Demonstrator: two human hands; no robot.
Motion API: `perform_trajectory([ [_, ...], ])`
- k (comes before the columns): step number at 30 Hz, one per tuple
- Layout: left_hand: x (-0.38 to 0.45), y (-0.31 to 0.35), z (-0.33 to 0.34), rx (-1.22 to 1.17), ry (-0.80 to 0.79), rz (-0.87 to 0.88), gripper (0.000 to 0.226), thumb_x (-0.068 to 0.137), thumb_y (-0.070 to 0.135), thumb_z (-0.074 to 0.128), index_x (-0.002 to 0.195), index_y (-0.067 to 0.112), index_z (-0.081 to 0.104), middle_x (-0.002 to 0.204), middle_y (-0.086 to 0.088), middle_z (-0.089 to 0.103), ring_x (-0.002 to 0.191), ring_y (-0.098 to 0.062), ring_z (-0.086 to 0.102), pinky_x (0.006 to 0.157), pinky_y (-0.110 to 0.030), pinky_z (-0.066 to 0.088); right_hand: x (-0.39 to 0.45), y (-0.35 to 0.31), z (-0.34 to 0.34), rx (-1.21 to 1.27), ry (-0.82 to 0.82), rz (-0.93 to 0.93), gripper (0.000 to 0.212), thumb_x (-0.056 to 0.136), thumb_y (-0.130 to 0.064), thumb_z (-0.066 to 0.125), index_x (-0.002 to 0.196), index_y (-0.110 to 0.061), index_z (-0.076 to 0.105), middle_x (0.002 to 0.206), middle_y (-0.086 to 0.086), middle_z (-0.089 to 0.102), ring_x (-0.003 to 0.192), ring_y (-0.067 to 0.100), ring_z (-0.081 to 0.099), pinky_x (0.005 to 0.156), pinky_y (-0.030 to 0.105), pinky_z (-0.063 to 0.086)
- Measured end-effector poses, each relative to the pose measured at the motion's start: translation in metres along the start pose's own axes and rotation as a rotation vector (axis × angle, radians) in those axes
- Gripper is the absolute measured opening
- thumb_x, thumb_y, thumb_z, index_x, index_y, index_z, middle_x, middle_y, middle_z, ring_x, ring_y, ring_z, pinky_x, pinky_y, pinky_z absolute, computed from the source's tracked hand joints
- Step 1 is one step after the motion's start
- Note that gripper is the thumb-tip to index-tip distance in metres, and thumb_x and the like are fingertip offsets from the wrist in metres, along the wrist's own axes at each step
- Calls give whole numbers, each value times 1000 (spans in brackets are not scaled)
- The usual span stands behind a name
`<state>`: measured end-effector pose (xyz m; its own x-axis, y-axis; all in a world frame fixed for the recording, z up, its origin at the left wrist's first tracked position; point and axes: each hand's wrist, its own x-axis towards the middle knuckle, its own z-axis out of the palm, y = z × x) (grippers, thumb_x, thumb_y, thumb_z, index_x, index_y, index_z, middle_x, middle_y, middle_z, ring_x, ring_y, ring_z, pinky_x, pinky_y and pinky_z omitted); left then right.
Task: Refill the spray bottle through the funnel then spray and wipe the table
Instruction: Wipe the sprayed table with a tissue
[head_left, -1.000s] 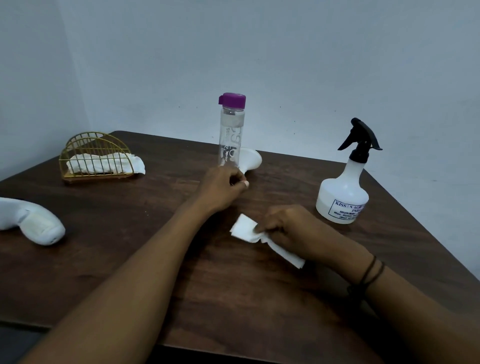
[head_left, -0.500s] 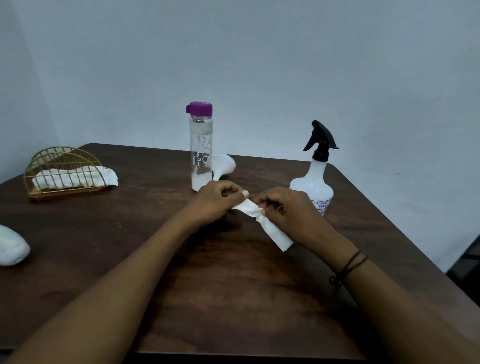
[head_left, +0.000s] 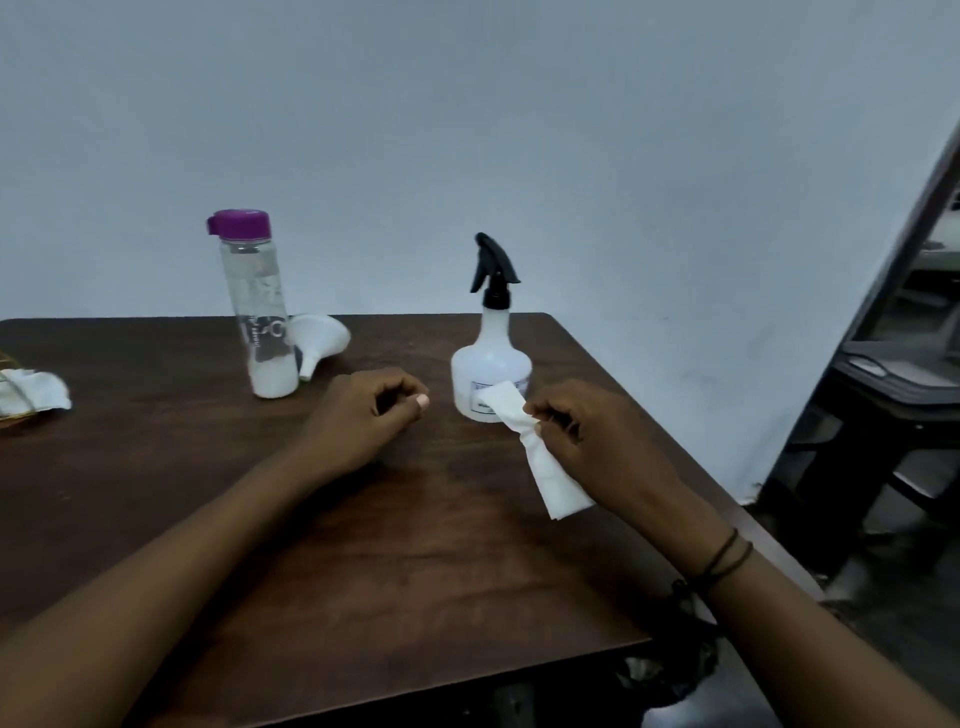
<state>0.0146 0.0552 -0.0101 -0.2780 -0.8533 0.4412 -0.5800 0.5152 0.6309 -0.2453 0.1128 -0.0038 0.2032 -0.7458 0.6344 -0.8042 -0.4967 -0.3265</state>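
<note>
A white spray bottle (head_left: 485, 366) with a black trigger head stands upright near the table's far right corner. Just in front of it my right hand (head_left: 592, 436) pinches a folded white tissue (head_left: 545, 457), whose upper end overlaps the bottle's label. My left hand (head_left: 371, 410) rests on the dark wooden table (head_left: 363, 545) to the left, fingers curled and holding nothing. A clear water bottle (head_left: 260, 312) with a purple cap stands at the back left. A white funnel (head_left: 319, 343) lies on its side right behind it.
A gold wire holder with white tissues (head_left: 31, 395) sits at the left edge of view. Dark plastic chairs (head_left: 883, 415) stand to the right of the table, past its right edge. A plain wall is behind.
My left hand has let go of the tissue and drawn apart from the right, which keeps the tissue. The view has swung right, so the holder slid to the left edge.
</note>
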Motion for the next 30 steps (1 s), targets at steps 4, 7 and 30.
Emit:
perform_trajectory([
  [4, 14, 31, 33, 37, 4, 157, 9, 93, 21, 66, 92, 23, 74, 79, 13, 72, 70, -9, 67, 68, -38, 56, -12, 19, -22, -7, 66, 57, 24, 81, 3, 67, 100, -9, 75, 99, 1, 74, 84, 2, 58, 77, -4, 36],
  [7, 31, 65, 66, 11, 23, 237, 8, 93, 19, 67, 91, 23, 74, 79, 13, 71, 71, -8, 65, 66, -25, 50, -20, 34, -38, -20, 114, 92, 24, 81, 3, 67, 99, -10, 75, 97, 0, 74, 81, -5, 52, 76, -4, 36],
  [30, 112, 189, 293, -83, -246, 239, 11, 93, 16, 62, 97, 11, 71, 81, -3, 74, 74, -18, 72, 78, -41, 60, -106, 237, -54, -23, 175, 644, 23, 87, -3, 53, 97, -14, 71, 99, 4, 69, 91, 23, 64, 81, 38, 54],
])
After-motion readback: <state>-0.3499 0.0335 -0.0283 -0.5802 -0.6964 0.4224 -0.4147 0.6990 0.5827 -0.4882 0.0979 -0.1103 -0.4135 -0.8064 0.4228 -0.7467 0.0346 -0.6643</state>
